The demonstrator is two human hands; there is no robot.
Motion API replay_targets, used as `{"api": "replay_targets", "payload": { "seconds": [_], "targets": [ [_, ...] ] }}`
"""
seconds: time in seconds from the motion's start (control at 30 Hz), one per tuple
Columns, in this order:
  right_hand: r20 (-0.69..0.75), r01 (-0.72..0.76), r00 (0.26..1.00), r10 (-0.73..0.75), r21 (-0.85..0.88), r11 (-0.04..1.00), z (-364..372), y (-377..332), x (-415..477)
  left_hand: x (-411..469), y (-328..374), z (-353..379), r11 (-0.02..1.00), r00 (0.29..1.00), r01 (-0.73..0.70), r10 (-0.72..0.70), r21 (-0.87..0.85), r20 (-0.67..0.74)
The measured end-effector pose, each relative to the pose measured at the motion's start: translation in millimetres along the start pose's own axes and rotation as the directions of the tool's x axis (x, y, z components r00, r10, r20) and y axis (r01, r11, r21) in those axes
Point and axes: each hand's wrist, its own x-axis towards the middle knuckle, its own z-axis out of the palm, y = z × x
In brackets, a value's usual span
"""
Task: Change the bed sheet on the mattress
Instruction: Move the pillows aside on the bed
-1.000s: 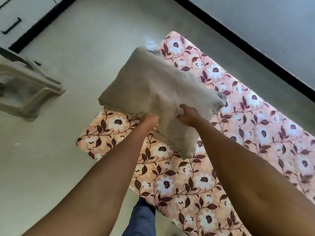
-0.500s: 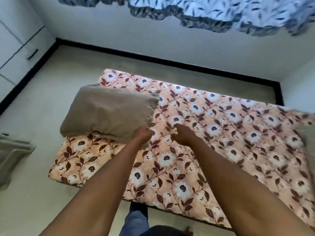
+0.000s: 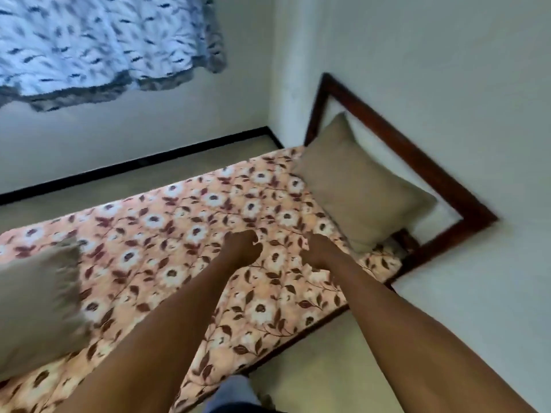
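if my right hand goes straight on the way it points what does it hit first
Probably the floral sheet just ahead of the right hand, left of the tan pillow; its height above the sheet is unclear.

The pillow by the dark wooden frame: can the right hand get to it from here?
Probably yes. The right hand is over the flowered sheet just short of the pillow, seemingly holding nothing, and only bare sheet lies between them.

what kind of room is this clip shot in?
Most likely a bedroom: a low floral-sheeted mattress, a tan pillow at its far end, a second pillow at the near left, and a patterned curtain on the wall.
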Motion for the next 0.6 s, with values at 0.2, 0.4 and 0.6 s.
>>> {"api": "replay_targets", "payload": {
  "seconds": [0.2, 0.4, 0.6],
  "targets": [
    [-0.066, -0.177, 0.980, 0.188, 0.144, 0.974, -19.3, 132.0, -21.5, 58.9, 122.9, 66.8, 0.972, 0.976, -0.196, 0.179, 0.128, 0.127],
    [-0.078, -0.304, 0.944, 0.320, 0.169, 0.937, -49.3, 220.2, 10.7, 129.3, 203.9, 105.8, 0.934, 0.940, -0.310, 0.272, 0.178, 0.207],
    [-0.059, -0.302, 0.947, 0.315, 0.161, 0.940, -98.1, 260.5, 57.3, 195.5, 250.0, 111.5, 0.958, 0.943, -0.270, 0.243, 0.095, 0.226]
  ]
}}
